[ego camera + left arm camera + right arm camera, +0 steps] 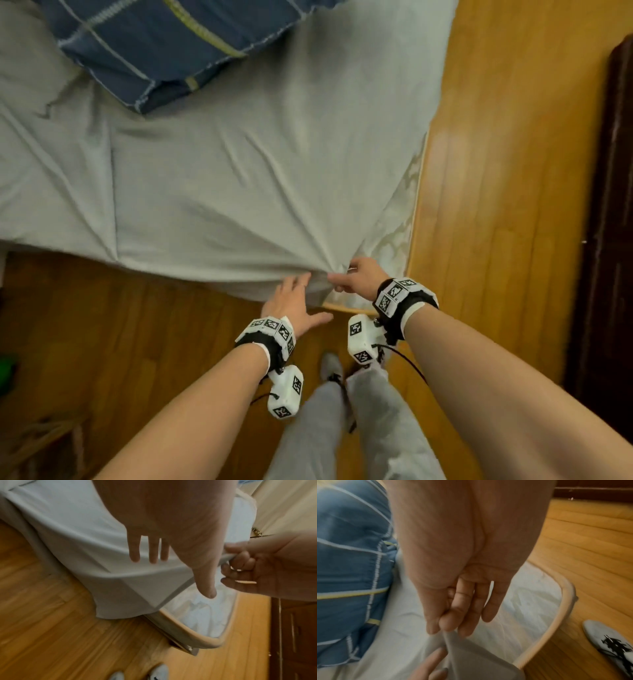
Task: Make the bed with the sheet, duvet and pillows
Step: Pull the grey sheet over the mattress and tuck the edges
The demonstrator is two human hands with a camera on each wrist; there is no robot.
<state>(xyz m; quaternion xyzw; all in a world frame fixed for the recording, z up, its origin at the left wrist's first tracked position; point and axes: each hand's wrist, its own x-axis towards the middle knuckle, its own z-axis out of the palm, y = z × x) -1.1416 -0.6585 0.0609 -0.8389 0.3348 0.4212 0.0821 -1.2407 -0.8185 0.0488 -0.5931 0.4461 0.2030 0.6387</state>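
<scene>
A warm wooden plank floor (496, 171) runs around the bed on two sides. Dark brown wooden furniture (606, 222) stands along the right edge. White shoes (159, 672) with black laces stand on the boards, below grey trouser legs (387, 428).
</scene>
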